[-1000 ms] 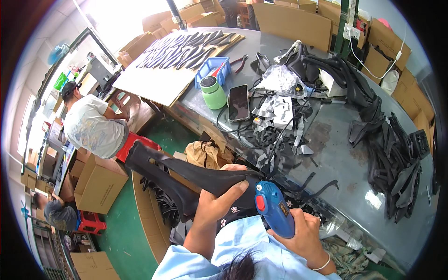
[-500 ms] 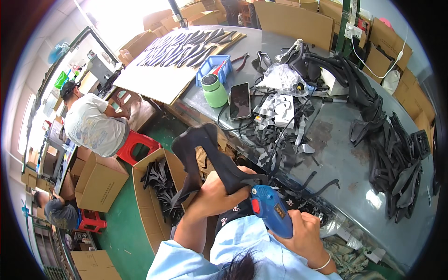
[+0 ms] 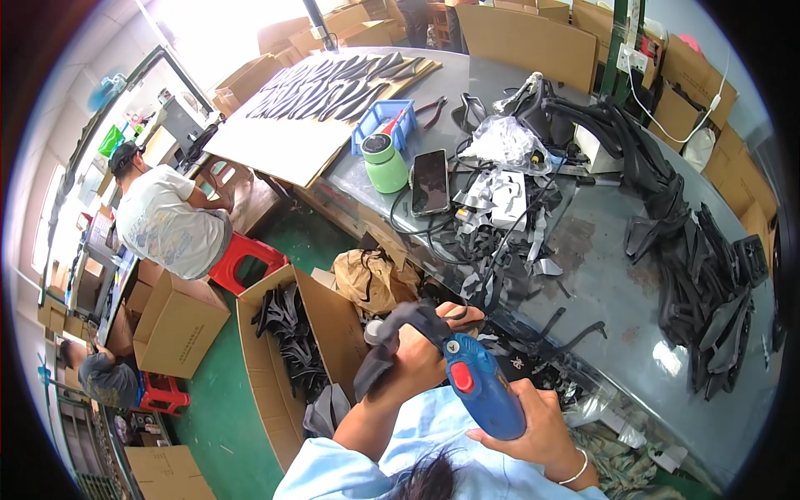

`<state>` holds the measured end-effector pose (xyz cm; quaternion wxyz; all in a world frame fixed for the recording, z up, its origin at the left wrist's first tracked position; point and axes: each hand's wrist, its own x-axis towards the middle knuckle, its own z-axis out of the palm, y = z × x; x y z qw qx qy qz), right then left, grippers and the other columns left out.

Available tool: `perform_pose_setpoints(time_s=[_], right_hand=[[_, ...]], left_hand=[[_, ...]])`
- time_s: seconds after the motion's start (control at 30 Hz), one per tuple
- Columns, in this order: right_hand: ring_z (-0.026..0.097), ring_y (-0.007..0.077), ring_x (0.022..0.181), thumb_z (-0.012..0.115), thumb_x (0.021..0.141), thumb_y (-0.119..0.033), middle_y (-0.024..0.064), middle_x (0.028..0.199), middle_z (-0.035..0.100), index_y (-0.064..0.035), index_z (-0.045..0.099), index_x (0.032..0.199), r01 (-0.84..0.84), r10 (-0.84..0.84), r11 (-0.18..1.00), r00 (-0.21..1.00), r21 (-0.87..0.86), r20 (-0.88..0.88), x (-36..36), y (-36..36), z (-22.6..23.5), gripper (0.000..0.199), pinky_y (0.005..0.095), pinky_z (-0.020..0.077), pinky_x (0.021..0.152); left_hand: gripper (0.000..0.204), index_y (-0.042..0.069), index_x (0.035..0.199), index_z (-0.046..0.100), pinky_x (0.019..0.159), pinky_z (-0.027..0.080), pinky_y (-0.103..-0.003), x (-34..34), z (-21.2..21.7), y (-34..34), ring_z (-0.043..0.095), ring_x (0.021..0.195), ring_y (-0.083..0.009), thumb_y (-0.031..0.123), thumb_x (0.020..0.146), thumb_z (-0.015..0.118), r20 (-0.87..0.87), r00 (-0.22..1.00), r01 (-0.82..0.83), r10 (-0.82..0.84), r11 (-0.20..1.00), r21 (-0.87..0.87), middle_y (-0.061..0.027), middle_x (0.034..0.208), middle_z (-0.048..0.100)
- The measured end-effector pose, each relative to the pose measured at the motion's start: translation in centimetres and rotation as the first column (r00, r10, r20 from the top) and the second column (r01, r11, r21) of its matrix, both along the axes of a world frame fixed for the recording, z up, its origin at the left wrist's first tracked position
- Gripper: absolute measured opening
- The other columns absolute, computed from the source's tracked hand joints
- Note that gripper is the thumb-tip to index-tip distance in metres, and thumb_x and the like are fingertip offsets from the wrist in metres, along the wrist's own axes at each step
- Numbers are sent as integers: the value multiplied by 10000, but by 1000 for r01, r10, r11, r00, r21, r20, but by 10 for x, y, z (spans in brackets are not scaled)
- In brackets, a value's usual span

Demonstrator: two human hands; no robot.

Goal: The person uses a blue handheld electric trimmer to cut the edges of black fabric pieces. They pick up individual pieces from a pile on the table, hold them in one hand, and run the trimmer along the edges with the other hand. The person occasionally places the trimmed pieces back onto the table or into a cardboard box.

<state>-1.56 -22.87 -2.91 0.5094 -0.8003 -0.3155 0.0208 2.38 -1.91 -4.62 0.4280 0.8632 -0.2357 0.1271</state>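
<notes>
My left hand (image 3: 421, 358) grips a long black plastic part (image 3: 385, 350), held end-on close to my chest, just above an open cardboard box (image 3: 333, 321) of similar black parts. My right hand (image 3: 533, 421) holds a blue power screwdriver (image 3: 479, 387) with a red switch, its nose against the black part near my left fingers. Both forearms are in light blue sleeves.
The grey worktable (image 3: 608, 275) carries piles of black parts (image 3: 708, 275), a phone (image 3: 431, 181), a green cup (image 3: 383, 162), a blue tray (image 3: 386, 125) and a cardboard sheet with laid-out parts (image 3: 333, 87). A person sits on a red stool (image 3: 242, 258) at left among cartons.
The black part was stretched out sideways to my left; my left hand has swung it round and drawn it in, so it now points end-on. The screwdriver has risen to meet it.
</notes>
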Motion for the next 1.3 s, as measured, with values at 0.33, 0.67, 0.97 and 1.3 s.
perform_pose_setpoints(time_s=[0.33,0.67,0.97,1.3], right_hand=[[634,215,544,845,634,-321,101,659,594,13,510,905,-15,14,999,1000,48,21,4,0,16,545,307,510,509],[638,203,591,838,620,-211,105,684,606,-10,484,950,89,-89,995,996,36,5,12,6,-3,524,310,502,567],[612,250,552,826,645,-370,93,631,580,-5,511,935,119,-107,983,991,-143,84,1,0,2,563,321,486,513],[600,243,510,810,661,-361,89,621,591,-5,499,919,169,-147,967,981,-191,125,4,-3,-6,538,331,469,486]], left_hand=[[300,46,1038,590,791,466,-348,1,-30,0,604,915,-266,97,751,664,-232,965,106,-122,991,-77,-121,1005,619],[650,3,1332,353,967,379,-347,-11,-14,-23,499,1105,-199,349,835,588,-276,694,70,-665,444,-893,-128,1189,500],[238,19,1084,453,499,462,-258,3,13,-24,546,599,-165,114,889,551,-272,953,-280,136,49,-959,-138,776,563],[321,-27,1133,511,516,487,-256,-11,8,-3,587,582,-174,93,852,612,-194,978,-158,-75,342,-927,-173,797,626]])
